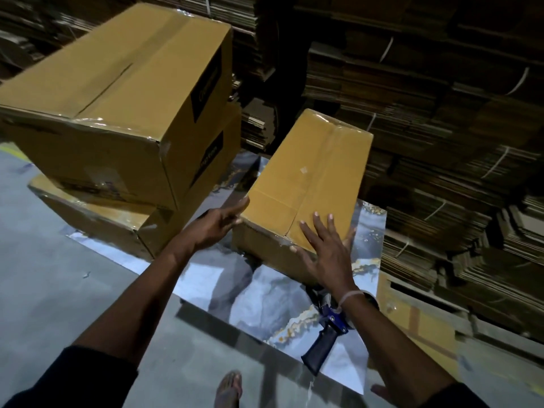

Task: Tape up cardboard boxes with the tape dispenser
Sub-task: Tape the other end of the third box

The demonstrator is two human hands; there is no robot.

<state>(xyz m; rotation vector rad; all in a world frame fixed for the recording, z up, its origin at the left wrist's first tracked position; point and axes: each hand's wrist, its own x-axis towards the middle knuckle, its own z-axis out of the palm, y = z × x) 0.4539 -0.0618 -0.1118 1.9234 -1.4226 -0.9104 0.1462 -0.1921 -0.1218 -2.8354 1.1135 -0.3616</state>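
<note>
Nearest to me, the tape dispenser [325, 334] lies unused on the glossy worktop [265, 301], under the person's right wrist. I judge the small box [306, 184] is being positioned; next the dispenser must be taken up. Right hand [326, 251] presses flat on its top, fingers spread; left hand [216, 225] touches its left corner, fingers straight. Taped boxes [117, 92] stand stacked beside.

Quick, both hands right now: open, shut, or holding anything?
Left hand: open, fingers straight against the near left corner of the small box.
Right hand: open, fingers spread flat on the box top.
Tape dispenser: lying unheld on the table.
</note>
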